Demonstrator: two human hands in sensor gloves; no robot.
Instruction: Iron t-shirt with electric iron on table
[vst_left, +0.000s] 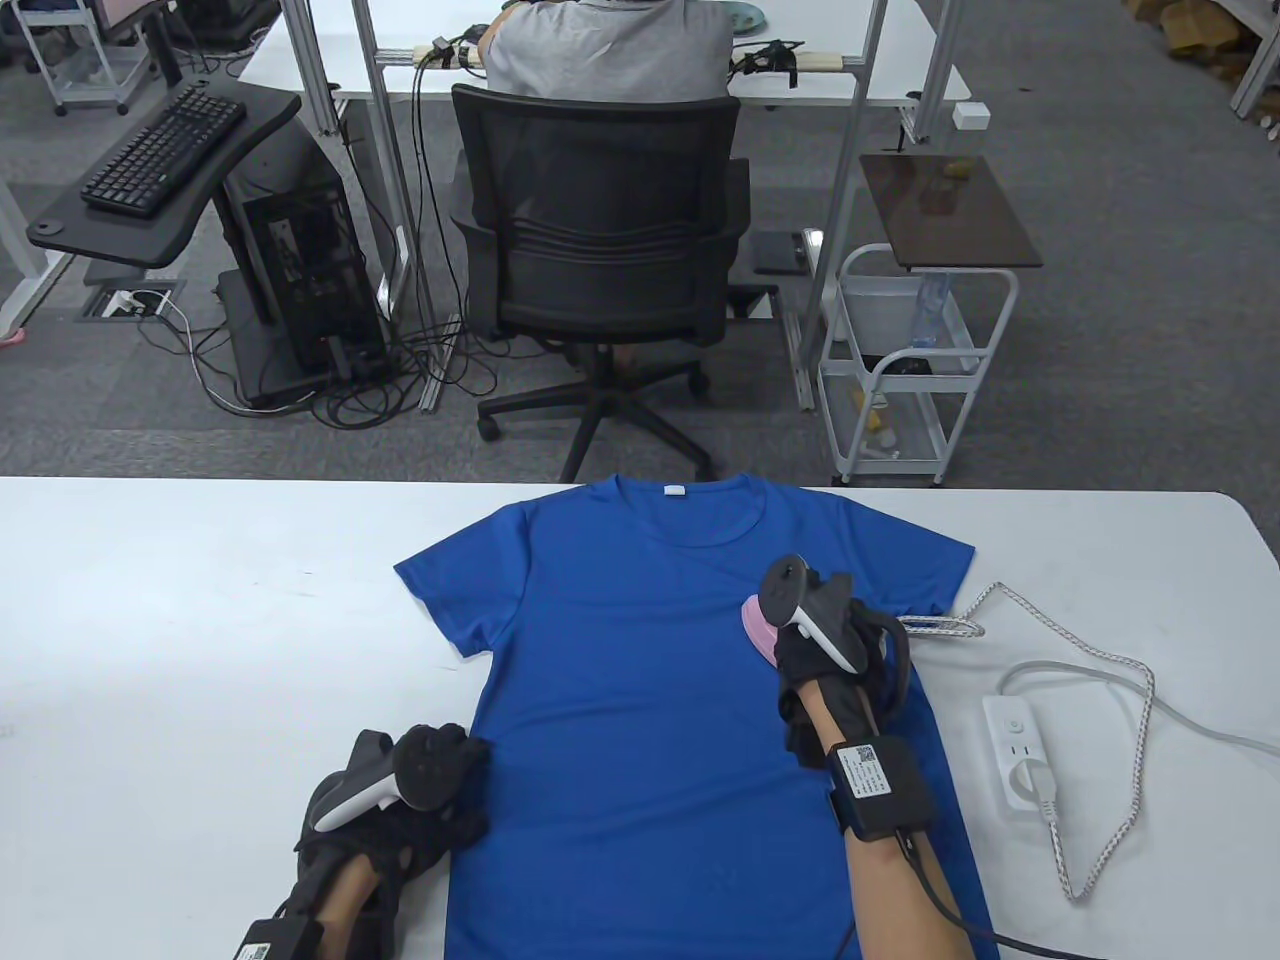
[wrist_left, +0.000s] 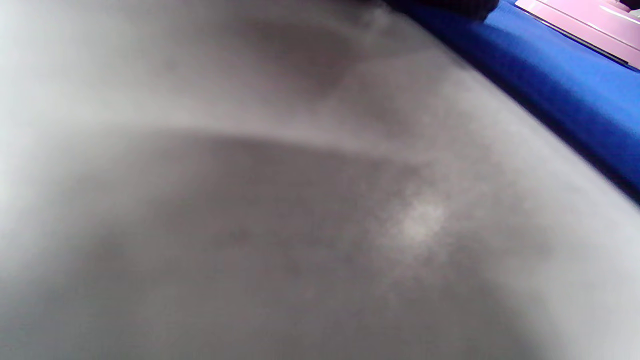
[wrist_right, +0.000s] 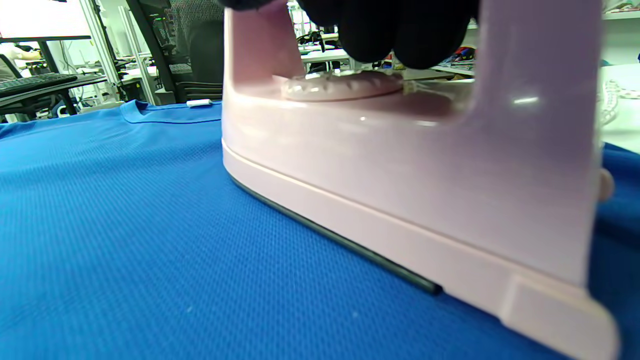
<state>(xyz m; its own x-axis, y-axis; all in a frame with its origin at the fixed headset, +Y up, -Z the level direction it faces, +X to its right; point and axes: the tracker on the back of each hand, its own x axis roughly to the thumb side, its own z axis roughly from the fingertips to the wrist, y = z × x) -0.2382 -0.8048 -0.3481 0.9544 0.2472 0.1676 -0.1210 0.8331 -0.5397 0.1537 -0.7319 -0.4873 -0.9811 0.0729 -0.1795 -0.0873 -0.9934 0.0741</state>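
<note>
A blue t-shirt (vst_left: 640, 680) lies flat on the white table (vst_left: 200, 620), collar toward the far edge. My right hand (vst_left: 830, 650) grips the handle of a pink electric iron (vst_left: 758, 622), whose soleplate rests flat on the shirt's right chest area. In the right wrist view the iron (wrist_right: 400, 190) fills the frame on the blue fabric (wrist_right: 125, 225), with my gloved fingers (wrist_right: 395, 35) wrapped around the handle. My left hand (vst_left: 430, 790) rests at the shirt's left lower side edge. The left wrist view is blurred, showing shirt (wrist_left: 565, 90) and iron (wrist_left: 585, 25) at top right.
A white power strip (vst_left: 1020, 750) lies on the table to the right, with the iron's braided cord (vst_left: 1090, 650) looping to it. Beyond the table's far edge stand a black office chair (vst_left: 600, 260) and a white cart (vst_left: 915, 370).
</note>
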